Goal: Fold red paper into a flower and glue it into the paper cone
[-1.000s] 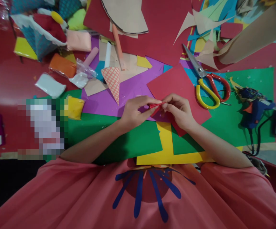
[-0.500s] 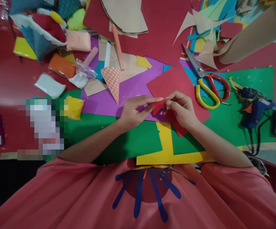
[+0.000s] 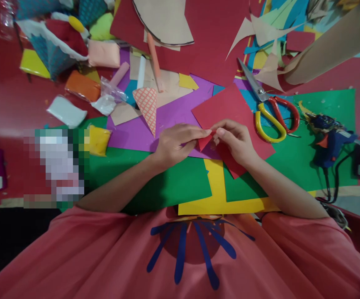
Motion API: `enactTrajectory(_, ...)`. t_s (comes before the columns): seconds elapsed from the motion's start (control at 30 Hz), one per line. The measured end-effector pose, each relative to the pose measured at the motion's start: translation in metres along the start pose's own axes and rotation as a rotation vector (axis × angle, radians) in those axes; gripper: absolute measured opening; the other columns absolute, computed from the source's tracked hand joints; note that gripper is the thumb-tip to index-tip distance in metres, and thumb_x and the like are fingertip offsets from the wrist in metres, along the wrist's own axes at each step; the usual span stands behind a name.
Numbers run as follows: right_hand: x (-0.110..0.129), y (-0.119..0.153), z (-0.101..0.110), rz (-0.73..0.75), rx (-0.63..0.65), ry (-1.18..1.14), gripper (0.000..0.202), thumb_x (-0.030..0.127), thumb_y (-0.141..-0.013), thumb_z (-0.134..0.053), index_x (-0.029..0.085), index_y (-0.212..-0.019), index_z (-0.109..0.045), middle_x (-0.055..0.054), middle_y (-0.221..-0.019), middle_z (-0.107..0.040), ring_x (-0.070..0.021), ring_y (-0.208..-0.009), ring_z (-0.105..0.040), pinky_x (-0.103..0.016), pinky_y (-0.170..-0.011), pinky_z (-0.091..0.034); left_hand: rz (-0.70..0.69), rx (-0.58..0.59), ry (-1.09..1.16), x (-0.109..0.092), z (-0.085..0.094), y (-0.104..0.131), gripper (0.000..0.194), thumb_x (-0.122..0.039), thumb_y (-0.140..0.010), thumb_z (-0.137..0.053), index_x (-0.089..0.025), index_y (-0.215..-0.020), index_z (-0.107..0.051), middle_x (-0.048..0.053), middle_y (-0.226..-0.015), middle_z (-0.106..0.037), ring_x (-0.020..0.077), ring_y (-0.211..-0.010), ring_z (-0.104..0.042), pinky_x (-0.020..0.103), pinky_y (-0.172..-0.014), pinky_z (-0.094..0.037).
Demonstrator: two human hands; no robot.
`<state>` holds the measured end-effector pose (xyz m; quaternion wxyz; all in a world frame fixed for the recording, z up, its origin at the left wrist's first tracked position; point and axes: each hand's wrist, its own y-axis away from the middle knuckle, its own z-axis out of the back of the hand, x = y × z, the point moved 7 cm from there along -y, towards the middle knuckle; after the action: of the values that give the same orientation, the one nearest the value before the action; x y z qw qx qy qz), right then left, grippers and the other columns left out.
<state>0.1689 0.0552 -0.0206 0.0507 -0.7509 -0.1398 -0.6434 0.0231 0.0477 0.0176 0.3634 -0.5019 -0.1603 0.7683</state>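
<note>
Between my two hands is a small piece of folded red paper (image 3: 205,143), pleated into a narrow fan-like wedge. My left hand (image 3: 175,143) pinches its left side with thumb and forefinger. At its right end, my right hand (image 3: 234,139) grips the paper in closed fingertips, which partly hide it. Under the hands lie a larger red sheet (image 3: 223,106) and a purple sheet (image 3: 173,124). A cone of patterned paper (image 3: 146,107) rests to the left of my left hand. Scissors (image 3: 268,104) with one yellow and one red handle lie open-bladed or nearly closed, right of my right hand.
A blue glue gun (image 3: 332,147) with a black cord lies at the right on green paper (image 3: 304,166). A beige paper roll (image 3: 326,50) and paper scraps (image 3: 268,31) are at the back right. Several clay packets (image 3: 83,86) and a blue cone (image 3: 49,50) crowd the left.
My left hand has rolled slightly over the red paper, its fingers now stretching further right along the top. Less of the pleats shows. The right hand has barely moved.
</note>
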Motion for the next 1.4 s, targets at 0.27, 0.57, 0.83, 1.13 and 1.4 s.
enactTrajectory(0.27, 0.005, 0.001, -0.002, -0.01, -0.023, 0.081, 0.036, 0.051, -0.076, -0.074, 0.018, -0.074, -0.06, 0.005, -0.061, -0.06, -0.0072, -0.054, -0.058, -0.02, -0.052, -0.049, 0.079, 0.062, -0.026, 0.004, -0.003, 0.001, 0.027, -0.011, -0.091, -0.051, -0.022, -0.104, -0.072, 0.001, -0.099, -0.078, 0.0092, -0.091, -0.072, 0.02, -0.084, -0.055)
enactTrajectory(0.57, 0.01, 0.006, 0.0, 0.113, -0.065, 0.204, 0.031, 0.047, -0.081, -0.071, 0.018, -0.078, -0.063, 0.002, -0.067, -0.063, -0.0068, -0.057, -0.06, -0.019, -0.054, -0.049, 0.615, 0.155, 0.248, 0.031, -0.015, 0.005, 0.034, -0.05, -0.087, -0.06, -0.02, -0.09, -0.073, 0.003, -0.087, -0.078, 0.0124, -0.076, -0.071, 0.02, -0.067, -0.056)
enactTrajectory(0.83, 0.008, 0.008, 0.002, 0.164, -0.094, 0.319, 0.034, 0.052, -0.084, -0.066, 0.018, -0.086, -0.067, -0.003, -0.083, -0.071, -0.0125, -0.074, -0.068, -0.026, -0.068, -0.056, 0.486, 0.145, 0.086, 0.025, -0.012, 0.002, 0.035, -0.052, -0.088, -0.06, -0.021, -0.093, -0.076, 0.002, -0.086, -0.078, 0.0113, -0.072, -0.071, 0.021, -0.069, -0.054)
enactTrajectory(1.13, 0.015, 0.014, -0.001, 0.26, -0.113, 0.46, 0.026, 0.044, -0.089, -0.062, 0.018, -0.088, -0.069, -0.005, -0.085, -0.074, -0.0141, -0.079, -0.07, -0.027, -0.071, -0.056, 0.27, 0.118, -0.107, 0.016, -0.009, 0.002, 0.035, -0.047, -0.094, -0.053, -0.02, -0.091, -0.074, 0.003, -0.086, -0.079, 0.012, -0.077, -0.072, 0.023, -0.074, -0.052)
enactTrajectory(1.4, 0.017, 0.007, -0.003, 0.199, 0.016, 0.478, 0.032, 0.046, -0.089, -0.061, 0.017, -0.078, -0.062, 0.001, -0.068, -0.062, -0.0089, -0.059, -0.055, -0.022, -0.054, -0.041, 0.411, 0.185, 0.025, 0.017, -0.014, -0.001, 0.03, -0.041, -0.092, -0.055, -0.019, -0.08, -0.07, 0.0, -0.076, -0.075, 0.0096, -0.068, -0.068, 0.02, -0.064, -0.049)
